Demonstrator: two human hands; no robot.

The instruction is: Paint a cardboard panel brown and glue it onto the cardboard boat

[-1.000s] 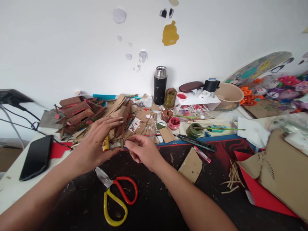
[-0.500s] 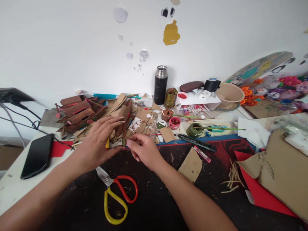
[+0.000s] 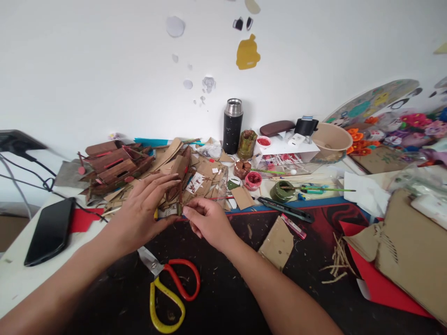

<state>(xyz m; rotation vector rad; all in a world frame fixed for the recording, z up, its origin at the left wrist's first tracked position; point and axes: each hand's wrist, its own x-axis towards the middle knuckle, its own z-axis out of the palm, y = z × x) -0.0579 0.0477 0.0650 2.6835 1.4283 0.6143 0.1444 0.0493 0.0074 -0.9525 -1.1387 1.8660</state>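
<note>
A small brown model piece [image 3: 180, 168] stands at the near edge of the cardboard scraps [image 3: 206, 179], between my two hands. My left hand [image 3: 145, 209] is curved around its left side, the thumb apart from the fingers near a small green stub [image 3: 179, 209] at its foot. On the right, my right hand [image 3: 207, 219] is closed in a pinch beside that stub; what lies between its fingertips is hidden. Scissors [image 3: 164, 272] with a red and a yellow handle lie on the dark mat just below my hands.
Reddish-brown model buildings [image 3: 117, 165] and a phone [image 3: 50, 230] are on the left. Behind are a black flask [image 3: 233, 128] and paint pots [image 3: 253, 180]. A cutter [image 3: 286, 209], a cardboard piece [image 3: 277, 243] and a large cardboard sheet [image 3: 415, 251] lie to the right.
The view has shifted slightly, so the wall and back items appear a little lower. Both hands have kept nearly the same pose around the small piece.
</note>
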